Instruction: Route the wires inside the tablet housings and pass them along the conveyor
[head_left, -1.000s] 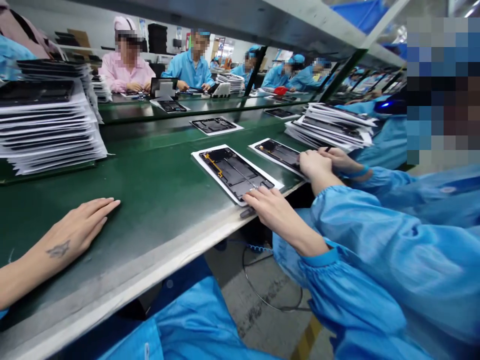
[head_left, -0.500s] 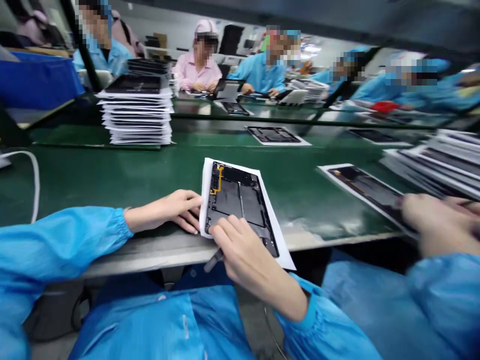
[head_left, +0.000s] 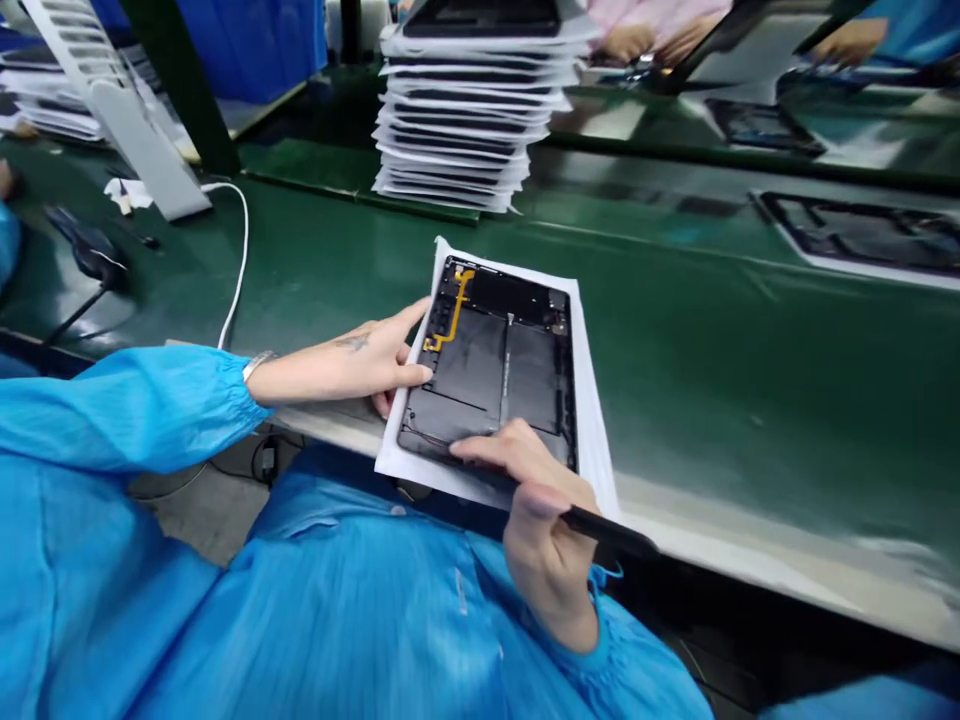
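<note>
An opened tablet-like device (head_left: 480, 370) with dark inner parts and an orange flex strip (head_left: 459, 305) lies on a white sheet (head_left: 596, 430) at the bench's front edge. My left hand (head_left: 375, 362) grips the left edge of the device and sheet, thumb on top and fingers partly hidden beneath. Over the lower right of the device is my right hand (head_left: 547, 500), closed around a dark, slim tool (head_left: 611, 530) whose end sticks out to the right. Its index finger reaches to the device's lower edge.
Behind the device stands a tall stack of sheets and dark panels (head_left: 457, 120). Another device (head_left: 870, 235) lies at the right. A white cable (head_left: 244, 250), grey stand (head_left: 142, 140) and black object (head_left: 90, 245) are at the left. People's hands show across the bench.
The view has swung left and down. My left thumb now rests on the device's edge, and my right hand has turned, bringing the tool's end out to the right.
</note>
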